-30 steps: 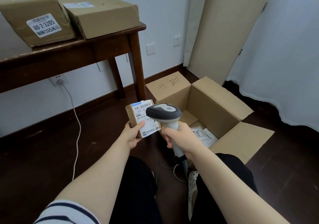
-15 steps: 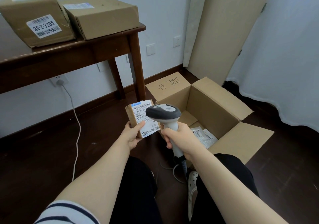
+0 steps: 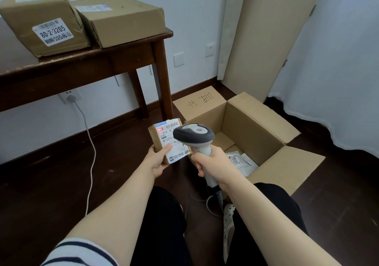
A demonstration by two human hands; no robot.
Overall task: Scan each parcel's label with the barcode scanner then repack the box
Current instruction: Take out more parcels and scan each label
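Left hand (image 3: pixel 156 161) grasps a small brown parcel (image 3: pixel 159 140) at its lower left corner. The thumb is on the front face and the fingers are hidden behind. The parcel is in the air, upright with a slight tilt, label (image 3: pixel 174 144) facing the camera. It's over the floor (image 3: pixel 51 183), just left of the box (image 3: pixel 256 126) and its near-left corner.

Right hand (image 3: pixel 213 163) is clenched round the handle of the scanner (image 3: pixel 193 136). The head is up with its nose aimed at the label, and from my view it overlaps the label's right edge. I can't tell if the trigger is pressed. A red spot (image 3: pixel 160 129) shows at the label's top left corner, beside the barcode strip along the top edge. A grey cord (image 3: pixel 208 204) runs from the handle base down to the floor between the legs.

The box sits open on the floor, flaps folded out, with handwriting on the far-left flap. Flat white packets (image 3: pixel 242 160) lie on its bottom near the near wall.

The table (image 3: pixel 82 64) is at upper left, with two cartons touching side by side on top. The right carton (image 3: pixel 123 19) is at the table's right edge. The left carton (image 3: pixel 41 19) has a white sticker reading 80-2-3205. A white cable (image 3: pixel 90 138) drops from a socket (image 3: pixel 70 97) on the wall under the table and trails over the floor toward me.
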